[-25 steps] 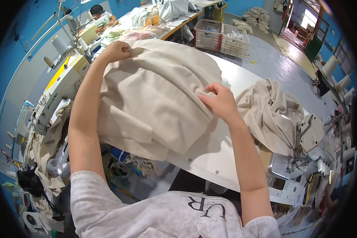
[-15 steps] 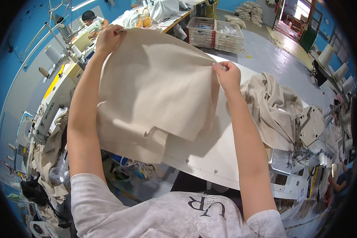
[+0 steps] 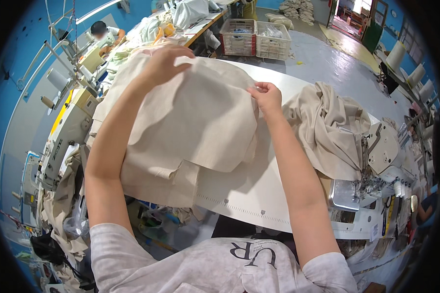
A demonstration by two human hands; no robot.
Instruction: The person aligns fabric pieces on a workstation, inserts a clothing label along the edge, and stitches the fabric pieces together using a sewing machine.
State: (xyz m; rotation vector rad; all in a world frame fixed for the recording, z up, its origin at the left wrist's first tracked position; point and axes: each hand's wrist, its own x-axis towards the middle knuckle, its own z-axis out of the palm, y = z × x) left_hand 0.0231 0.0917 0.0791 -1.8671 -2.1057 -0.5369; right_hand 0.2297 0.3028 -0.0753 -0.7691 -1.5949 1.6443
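A large beige fabric panel lies loosely over the white worktable, its top rippled. A notch shows in the near edge, and a corner hangs past the table's front. Above its far left part is my left hand, open, thumb apart from the fingers. My right hand is at the panel's right edge, with thumb and fingertips pinched on the cloth. Right of that hand lies a crumpled heap of the same beige fabric.
A sewing machine stands at the table's right end, another sewing machine at left. Two plastic crates, one a white crate, sit on the floor beyond. A person works at the far left near a cloth-covered table.
My left hand has let go of the panel's far left corner and moved right. The raised panel has sunk and spread left. My right hand has moved slightly left and lower.
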